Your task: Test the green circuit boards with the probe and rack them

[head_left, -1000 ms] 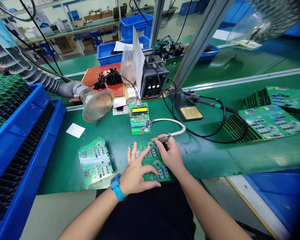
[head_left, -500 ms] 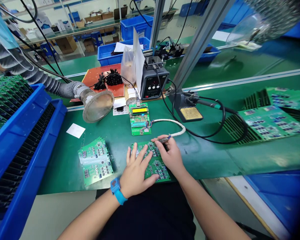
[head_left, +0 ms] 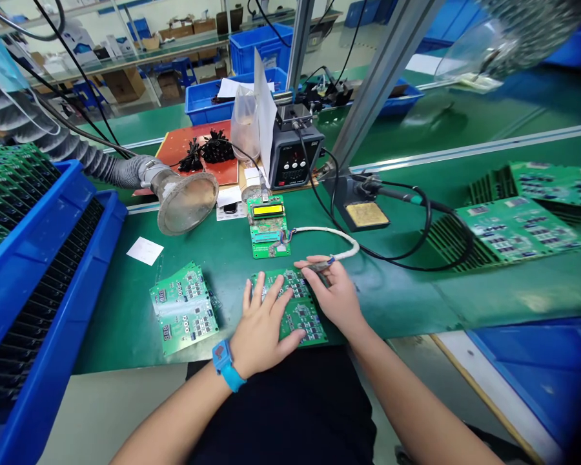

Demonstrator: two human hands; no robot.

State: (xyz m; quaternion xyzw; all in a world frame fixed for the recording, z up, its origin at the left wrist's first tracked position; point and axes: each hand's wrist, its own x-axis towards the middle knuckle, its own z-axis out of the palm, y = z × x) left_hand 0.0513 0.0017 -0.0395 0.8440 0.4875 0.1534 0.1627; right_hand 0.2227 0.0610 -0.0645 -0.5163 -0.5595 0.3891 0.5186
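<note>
My left hand [head_left: 266, 320] lies with fingers spread over a green circuit board [head_left: 304, 318] at the table's front edge. Between the thumb and fingers of my right hand [head_left: 335, 290] is a probe [head_left: 319, 265], held by the board's upper right corner; I cannot tell whether its tip touches the board. A white sleeved cable [head_left: 346, 234] runs from the probe to a small programmer board [head_left: 270, 227] with a lit yellow display and a blue-green socket. Left of my left hand rest more circuit boards [head_left: 186, 310], overlapping, with digit displays.
Blue bins [head_left: 84, 258] full of boards stand at the left, beside a fume hose funnel [head_left: 188, 201]. Behind are a soldering station [head_left: 297, 158] and an iron stand [head_left: 363, 213] with a looping black cable. Boards [head_left: 518, 232] stand stacked at right. A white paper [head_left: 145, 250] lies at left.
My right hand and the probe have shifted slightly right and away from the board's middle, the probe now lying flatter. My left hand stays on the board. The whole view has moved a little.
</note>
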